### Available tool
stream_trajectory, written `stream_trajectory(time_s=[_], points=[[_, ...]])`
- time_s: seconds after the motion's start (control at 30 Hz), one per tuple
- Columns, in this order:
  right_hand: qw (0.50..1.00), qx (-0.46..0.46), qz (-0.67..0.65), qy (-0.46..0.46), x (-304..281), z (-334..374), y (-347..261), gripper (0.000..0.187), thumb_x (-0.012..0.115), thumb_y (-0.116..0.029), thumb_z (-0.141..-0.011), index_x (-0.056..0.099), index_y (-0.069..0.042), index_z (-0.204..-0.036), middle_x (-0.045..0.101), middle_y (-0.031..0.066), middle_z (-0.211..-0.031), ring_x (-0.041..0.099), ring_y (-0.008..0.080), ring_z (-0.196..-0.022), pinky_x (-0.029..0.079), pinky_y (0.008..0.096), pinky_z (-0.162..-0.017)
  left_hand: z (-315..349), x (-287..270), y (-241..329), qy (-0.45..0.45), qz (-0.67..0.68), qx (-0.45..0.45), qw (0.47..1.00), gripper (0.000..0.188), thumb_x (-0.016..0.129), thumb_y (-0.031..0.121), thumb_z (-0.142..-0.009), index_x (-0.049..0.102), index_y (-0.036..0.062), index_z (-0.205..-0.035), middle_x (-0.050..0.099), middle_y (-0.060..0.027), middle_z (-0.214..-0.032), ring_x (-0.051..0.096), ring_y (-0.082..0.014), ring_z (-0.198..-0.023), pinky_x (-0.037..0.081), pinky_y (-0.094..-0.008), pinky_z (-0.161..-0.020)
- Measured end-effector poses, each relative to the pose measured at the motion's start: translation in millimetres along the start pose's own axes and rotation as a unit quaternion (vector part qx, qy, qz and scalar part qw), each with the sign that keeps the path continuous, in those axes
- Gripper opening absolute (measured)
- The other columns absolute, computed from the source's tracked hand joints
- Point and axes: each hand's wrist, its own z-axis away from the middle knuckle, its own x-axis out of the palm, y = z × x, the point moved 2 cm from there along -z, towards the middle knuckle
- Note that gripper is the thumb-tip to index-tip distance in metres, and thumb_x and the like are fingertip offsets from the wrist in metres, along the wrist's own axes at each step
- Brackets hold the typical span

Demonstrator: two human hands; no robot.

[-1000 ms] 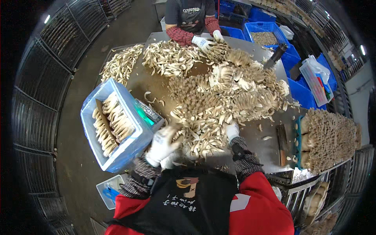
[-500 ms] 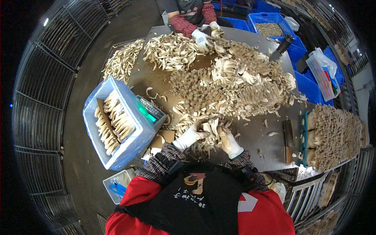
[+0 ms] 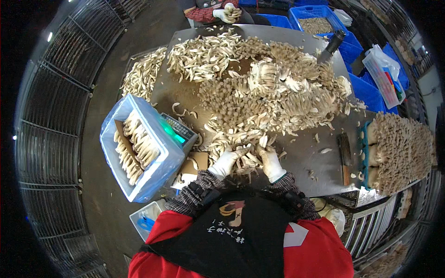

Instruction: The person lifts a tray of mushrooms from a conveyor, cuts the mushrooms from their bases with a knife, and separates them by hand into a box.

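Both my hands wear whitish gloves and rest at the near edge of a heap of loose, pale mushrooms (image 3: 248, 160) on the metal table. My left hand (image 3: 227, 163) reaches in from the left, its fingers stretched over the mushrooms. Opposite it, my right hand (image 3: 270, 163) has its fingers extended against the right side of the heap, with single mushrooms touching the fingertips. Some fingertips are hidden among the pieces. Just beyond lie large clumps of brown-capped mushrooms (image 3: 292, 99).
A blue-lined crate (image 3: 160, 173) with mushrooms stands left, beside a scale (image 3: 178, 127) with a green display. On the right are a dark-bladed tool (image 3: 344, 155) and a stack of mushroom clumps (image 3: 401, 150). Across the table, a co-worker's gloved hands (image 3: 228, 14) hold mushrooms.
The mushroom clump between my hands has come apart into the heap. My hands have moved slightly lower and apart. The co-worker's hands have drawn back from the table with mushrooms.
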Motion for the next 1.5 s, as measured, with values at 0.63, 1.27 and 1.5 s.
stream_trajectory(time_s=[0.63, 1.27, 1.5], points=[[0.983, 0.121, -0.139, -0.015, 5.6, 29.5, -13.0, 0.04, 0.042, -0.029, -0.105, 0.046, -0.008, -0.139, 0.05, 0.0003, -0.147, 0.048, 0.0117, -0.127, 0.041, 0.0336, -0.098, 11.8, -7.3, -30.8, 0.167, -0.141, 0.094, 0.971, 0.031, 0.061, 0.018, -0.099, 0.059, -0.0018, -0.123, 0.068, -0.0065, -0.096, 0.062, -0.0113, -0.086, 0.051, -0.0228, -0.073], [0.934, 0.212, -0.281, 0.057, -63.1, 12.0, -7.1, 0.033, 0.041, -0.037, -0.105, 0.063, -0.018, -0.121, 0.066, 0.0005, -0.117, 0.059, 0.0193, -0.094, 0.052, 0.0421, -0.079, -9.9, 49.5, -36.8, 0.123, 0.097, 0.053, 0.986, 0.047, 0.053, -0.006, -0.09, 0.049, -0.0001, -0.137, 0.065, -0.015, -0.111, 0.068, -0.0272, -0.091, 0.06, -0.0372, -0.071], [0.939, 0.235, -0.25, 0.022, -56.4, 11.1, -26.2, 0.036, 0.034, -0.032, -0.106, 0.057, -0.016, -0.128, 0.065, 0.0046, -0.121, 0.061, 0.0232, -0.11, 0.053, 0.0472, -0.089, -12.5, 40.9, -49.5, 0.171, -0.076, 0.071, 0.98, 0.027, 0.056, 0.017, -0.099, 0.06, -0.0018, -0.118, 0.068, -0.0079, -0.089, 0.064, -0.019, -0.073, 0.055, -0.0317, -0.062]])
